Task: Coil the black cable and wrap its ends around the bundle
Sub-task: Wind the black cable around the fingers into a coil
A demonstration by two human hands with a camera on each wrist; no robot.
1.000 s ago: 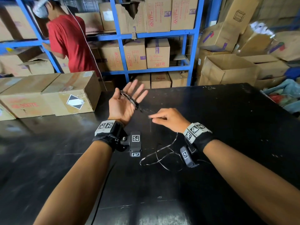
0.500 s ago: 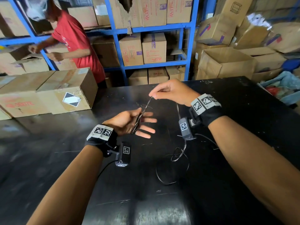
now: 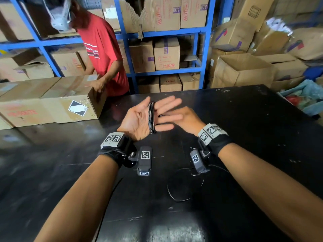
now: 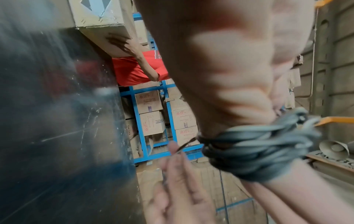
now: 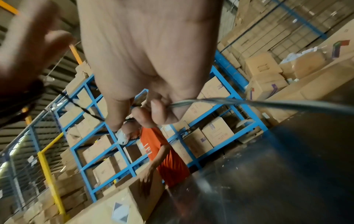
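Observation:
The thin black cable is wound in several turns (image 3: 151, 117) across my left hand (image 3: 139, 117), which is held palm up with straight, spread fingers above the black table (image 3: 253, 137). The left wrist view shows the same bundle (image 4: 258, 145) wrapped round the hand. My right hand (image 3: 180, 117) is just behind the left fingers, and its thumb and fingers (image 5: 153, 110) pinch the cable (image 5: 249, 103) running off the bundle. The loose rest of the cable (image 3: 176, 198) lies in a loop on the table below my right wrist.
A long cardboard box (image 3: 52, 105) lies on the table's left side, and a person in a red shirt (image 3: 103, 55) has a hand on it. Blue shelving (image 3: 166, 34) with cartons stands behind. Open cartons (image 3: 244, 70) are piled at the right.
My right hand has come down from its raised pull and now sits behind the left fingers. The left hand has lifted and turned palm up. The person in red moved to the box.

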